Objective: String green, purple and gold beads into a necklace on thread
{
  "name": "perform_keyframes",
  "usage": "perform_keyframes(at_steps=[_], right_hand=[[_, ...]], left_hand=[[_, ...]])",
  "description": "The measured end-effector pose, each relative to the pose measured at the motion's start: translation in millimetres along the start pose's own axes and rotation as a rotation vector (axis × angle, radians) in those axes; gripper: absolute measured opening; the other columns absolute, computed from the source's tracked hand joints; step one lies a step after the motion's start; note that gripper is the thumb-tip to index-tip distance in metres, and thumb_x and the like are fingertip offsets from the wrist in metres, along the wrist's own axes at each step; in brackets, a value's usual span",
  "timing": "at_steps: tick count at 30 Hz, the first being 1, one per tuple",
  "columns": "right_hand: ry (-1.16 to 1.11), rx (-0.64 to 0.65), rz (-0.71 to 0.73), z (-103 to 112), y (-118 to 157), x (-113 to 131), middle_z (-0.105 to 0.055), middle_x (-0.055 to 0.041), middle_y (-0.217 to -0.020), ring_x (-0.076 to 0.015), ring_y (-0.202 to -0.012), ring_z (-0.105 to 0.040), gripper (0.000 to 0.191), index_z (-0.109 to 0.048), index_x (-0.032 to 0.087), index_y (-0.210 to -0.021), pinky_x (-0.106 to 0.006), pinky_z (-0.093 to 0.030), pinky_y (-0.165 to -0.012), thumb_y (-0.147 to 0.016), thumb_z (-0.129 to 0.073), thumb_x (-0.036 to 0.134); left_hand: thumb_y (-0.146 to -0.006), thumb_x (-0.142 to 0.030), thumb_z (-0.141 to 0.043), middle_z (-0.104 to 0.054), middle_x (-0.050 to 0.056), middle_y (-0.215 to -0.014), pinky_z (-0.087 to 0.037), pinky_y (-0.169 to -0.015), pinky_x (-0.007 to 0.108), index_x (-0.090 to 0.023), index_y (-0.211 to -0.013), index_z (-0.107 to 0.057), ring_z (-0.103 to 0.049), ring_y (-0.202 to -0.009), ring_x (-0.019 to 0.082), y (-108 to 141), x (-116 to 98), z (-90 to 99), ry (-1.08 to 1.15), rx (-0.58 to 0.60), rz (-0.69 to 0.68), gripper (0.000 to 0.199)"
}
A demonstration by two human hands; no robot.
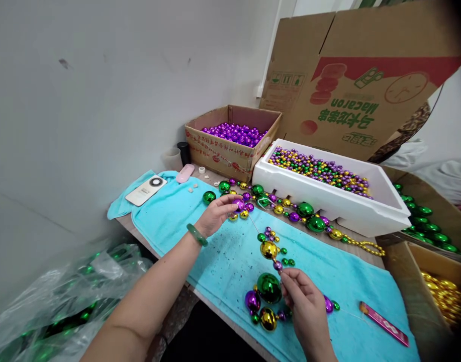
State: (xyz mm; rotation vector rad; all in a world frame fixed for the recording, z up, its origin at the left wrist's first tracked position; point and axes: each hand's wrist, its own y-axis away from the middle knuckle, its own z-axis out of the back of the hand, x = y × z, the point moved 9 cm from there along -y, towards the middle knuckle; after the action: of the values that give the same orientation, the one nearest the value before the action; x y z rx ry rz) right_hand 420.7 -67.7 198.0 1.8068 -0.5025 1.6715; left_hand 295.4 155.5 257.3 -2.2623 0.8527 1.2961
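My left hand (214, 213), with a green bangle (197, 235) at its wrist, pinches a shiny purple bead (238, 204) over the turquoise towel (222, 251). A thin string runs from there down to a small green bead and a gold ball (269, 250). My right hand (303, 296) is closed on the beaded strand just below, at a small purple bead (277, 265). Beside its fingers lie a large green ball (269, 287), a purple ball (252, 300) and another gold ball (268, 319). Small loose beads rest between the hands.
Behind the towel stand a carton of purple beads (234, 156) and a white foam box (328, 201) of mixed beads. A finished-looking strand (304, 209) lies before them. A phone (146, 191) is at left, a pink packet (384, 324) at right, near cartons of gold and green beads.
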Motion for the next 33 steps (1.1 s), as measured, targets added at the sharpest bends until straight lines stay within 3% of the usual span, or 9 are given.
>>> perform_keyframes(at_steps=[4,9,14,18,24,33], right_hand=[[0.015,0.020,0.007,0,-3,0,-0.048,0.0021,-0.051,-0.0085,-0.045,-0.038,0.034,-0.062,0.016,-0.071,-0.020,-0.030,-0.042,-0.067,-0.071,0.048],[0.027,0.033,0.006,-2,-4,0,-0.049,0.0021,-0.050,-0.0086,-0.045,-0.039,0.035,-0.063,0.015,-0.072,-0.020,-0.031,-0.042,-0.066,-0.071,0.049],[-0.001,0.037,-0.002,-5,-4,-2,-0.051,0.0014,-0.052,-0.0094,-0.046,-0.041,0.035,-0.063,0.016,-0.072,-0.021,-0.033,-0.043,-0.065,-0.072,0.050],[-0.008,0.058,-0.032,-8,-6,-7,-0.051,0.0014,-0.052,-0.0094,-0.045,-0.041,0.037,-0.062,0.016,-0.070,-0.021,-0.034,-0.043,-0.063,-0.073,0.050],[-0.003,0.073,-0.042,-8,-10,-12,-0.051,0.0018,-0.053,-0.0091,-0.046,-0.042,0.038,-0.062,0.016,-0.072,-0.020,-0.034,-0.043,-0.063,-0.072,0.051],[-0.080,0.107,-0.127,-11,-7,-23,-0.053,0.0022,-0.055,-0.0076,-0.046,-0.043,0.037,-0.062,0.017,-0.077,-0.018,-0.031,-0.043,-0.063,-0.074,0.049]], left_hand=[[-0.067,-0.021,-0.073,-0.067,0.005,-0.092,-0.040,-0.068,0.024,-0.017,-0.099,-0.069,-0.057,-0.078,0.012,1,-6,-1.0,-0.102,0.041,0.004,0.033],[-0.067,-0.025,-0.074,-0.066,0.006,-0.093,-0.040,-0.065,0.023,-0.018,-0.104,-0.067,-0.056,-0.075,0.011,6,-2,-16.0,-0.217,0.152,0.038,0.038],[-0.062,-0.021,-0.077,-0.063,0.005,-0.090,-0.041,-0.064,0.021,-0.016,-0.097,-0.065,-0.055,-0.074,0.011,12,1,-26.9,-0.144,0.166,0.016,0.038],[-0.060,-0.021,-0.079,-0.062,0.005,-0.089,-0.044,-0.071,0.025,-0.015,-0.093,-0.065,-0.057,-0.079,0.013,17,-2,-38.4,-0.088,0.229,0.012,0.036],[-0.062,-0.020,-0.078,-0.062,0.006,-0.096,-0.044,-0.079,0.029,-0.018,-0.098,-0.065,-0.056,-0.087,0.016,28,-19,-52.5,-0.262,0.315,-0.057,0.038],[-0.067,-0.023,-0.075,-0.062,0.005,-0.093,-0.046,-0.075,0.026,-0.018,-0.100,-0.065,-0.057,-0.084,0.015,31,-15,-52.9,-0.188,0.284,-0.045,0.035]])
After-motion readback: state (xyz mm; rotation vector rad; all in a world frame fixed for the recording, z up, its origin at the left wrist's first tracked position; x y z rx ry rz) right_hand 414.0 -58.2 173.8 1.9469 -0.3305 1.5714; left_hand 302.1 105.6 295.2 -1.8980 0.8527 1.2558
